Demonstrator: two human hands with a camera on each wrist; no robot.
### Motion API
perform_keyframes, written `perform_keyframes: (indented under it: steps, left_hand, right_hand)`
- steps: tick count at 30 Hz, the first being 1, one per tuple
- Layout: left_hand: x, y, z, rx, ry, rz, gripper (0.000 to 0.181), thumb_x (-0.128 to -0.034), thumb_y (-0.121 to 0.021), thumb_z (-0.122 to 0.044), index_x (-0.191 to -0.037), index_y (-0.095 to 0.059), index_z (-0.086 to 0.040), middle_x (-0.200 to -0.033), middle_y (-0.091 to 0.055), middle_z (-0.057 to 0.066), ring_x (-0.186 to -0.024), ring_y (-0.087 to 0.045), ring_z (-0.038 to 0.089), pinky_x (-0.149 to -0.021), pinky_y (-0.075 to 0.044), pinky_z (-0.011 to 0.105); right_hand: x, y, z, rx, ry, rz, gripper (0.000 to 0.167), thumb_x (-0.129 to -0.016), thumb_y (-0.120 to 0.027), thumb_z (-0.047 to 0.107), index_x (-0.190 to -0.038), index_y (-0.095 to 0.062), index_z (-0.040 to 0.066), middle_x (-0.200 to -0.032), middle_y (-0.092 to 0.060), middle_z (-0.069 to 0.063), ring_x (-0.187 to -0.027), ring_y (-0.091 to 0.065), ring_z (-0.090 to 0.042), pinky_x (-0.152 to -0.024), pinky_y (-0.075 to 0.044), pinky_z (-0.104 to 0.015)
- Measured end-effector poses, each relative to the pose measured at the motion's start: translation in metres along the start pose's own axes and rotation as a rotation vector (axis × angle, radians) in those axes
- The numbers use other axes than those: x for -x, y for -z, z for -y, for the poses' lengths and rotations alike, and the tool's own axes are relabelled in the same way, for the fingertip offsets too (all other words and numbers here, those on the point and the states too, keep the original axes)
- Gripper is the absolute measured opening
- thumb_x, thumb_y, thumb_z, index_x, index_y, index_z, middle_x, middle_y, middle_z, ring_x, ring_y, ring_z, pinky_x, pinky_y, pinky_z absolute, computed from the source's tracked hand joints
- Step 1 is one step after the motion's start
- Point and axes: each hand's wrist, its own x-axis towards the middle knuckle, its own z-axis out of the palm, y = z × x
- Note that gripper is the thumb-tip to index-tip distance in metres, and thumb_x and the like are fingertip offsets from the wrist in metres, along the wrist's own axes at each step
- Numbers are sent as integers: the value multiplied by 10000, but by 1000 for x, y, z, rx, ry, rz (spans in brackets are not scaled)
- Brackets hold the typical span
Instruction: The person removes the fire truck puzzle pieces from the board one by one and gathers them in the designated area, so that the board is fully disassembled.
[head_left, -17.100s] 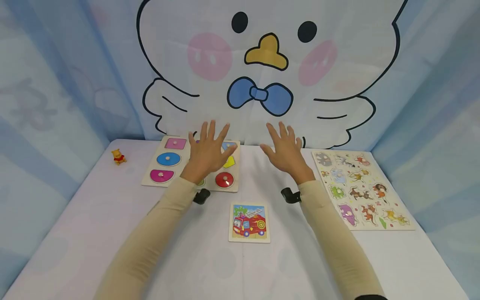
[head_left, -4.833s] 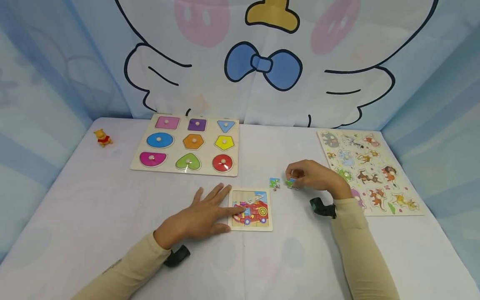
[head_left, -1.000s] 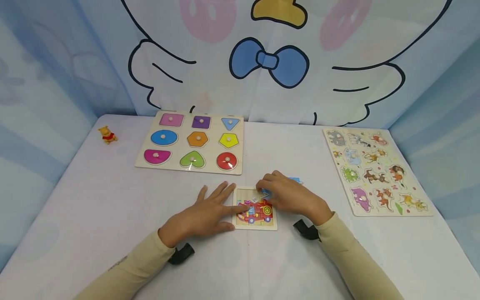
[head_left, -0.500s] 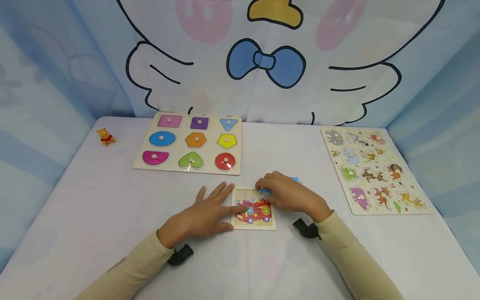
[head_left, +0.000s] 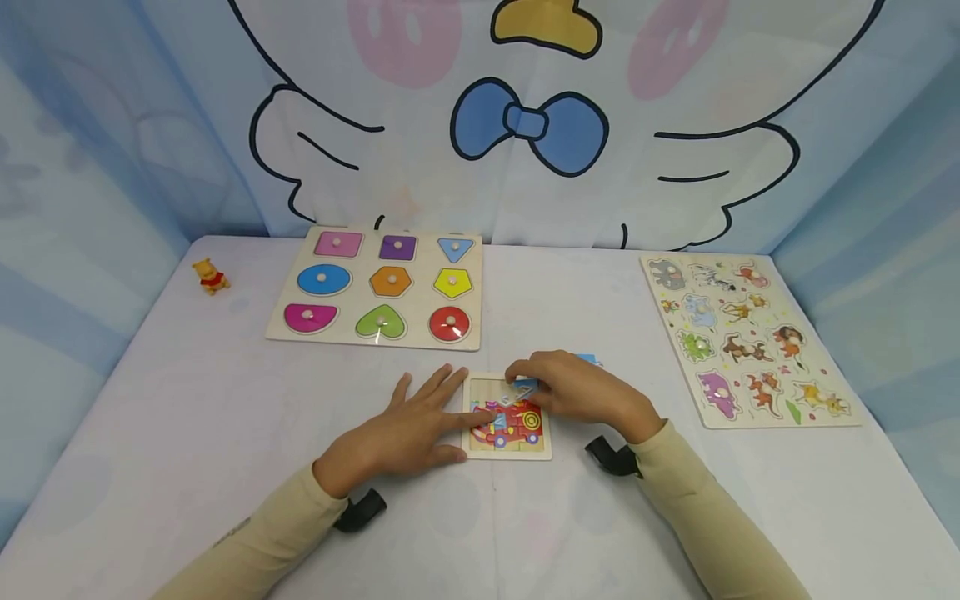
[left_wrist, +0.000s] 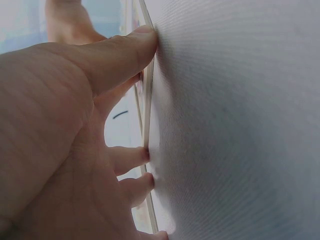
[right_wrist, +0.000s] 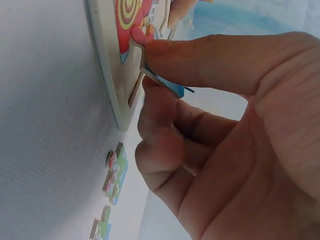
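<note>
A small fire-engine jigsaw puzzle (head_left: 517,430) lies in its wooden frame at the centre of the table; bare wood shows along its top. My left hand (head_left: 397,437) is spread beside it, index finger on the red engine, thumb at the frame's near left corner. In the left wrist view the thumb (left_wrist: 125,52) touches the frame's edge. My right hand (head_left: 577,387) pinches a blue jigsaw piece (head_left: 527,385) between thumb and fingers over the upper right part. The right wrist view shows this piece (right_wrist: 170,86) tilted up at the frame. Loose jigsaw pieces (right_wrist: 117,172) lie close by.
A shape board (head_left: 345,329) with knobbed pieces lies at the back left, near a small bear figure (head_left: 211,277). An animal board (head_left: 750,392) lies at the right. Behind my right hand a loose blue piece (head_left: 588,358) shows partly. A printed curtain (head_left: 525,200) closes the back.
The puzzle was whole at first; loose pieces now lie to its right. My right hand came from those pieces to the frame and now tilts the blue piece up, slightly leftward. My left hand stays.
</note>
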Motion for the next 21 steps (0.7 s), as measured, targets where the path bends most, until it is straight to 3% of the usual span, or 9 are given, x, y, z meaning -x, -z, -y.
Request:
perform_keyframes:
  steps: [10,17,21]
  left_hand:
    - [0,-1,0,5,2,-1,593,-949,-724,-387,-1503,-512,-397,-1704,-151,115,-1571,-20,350,-1169,-25,730]
    - [0,-2,1,2,5,-7,591,-947,-726,-384,-1500,-515,-402,-1703,-156,112,-1573,-18,344,-1171,-24,728]
    - [-1,-2,1,-1,3,-12,587,-948,-724,-385,-1498,-519,-400,-1703,-157,108,-1573,-21,341,-1176,-25,720]
  right_hand:
    - [1,1,1,-28,11,8,305,-944,-701,45,-1245,-696,91,-1116,-712,-8,-894,-587,-130,-864,-525,-343]
    - [4,10,-3,-92,57,-34,243,-946,-692,28,-1173,-688,113,-991,-688,13,-772,-552,-114,-688,-488,-280]
    - [17,28,-14,-133,-1,-114,246,-947,-686,12,-1177,-672,98,-930,-671,-15,-719,-532,-139,-631,-470,-285]
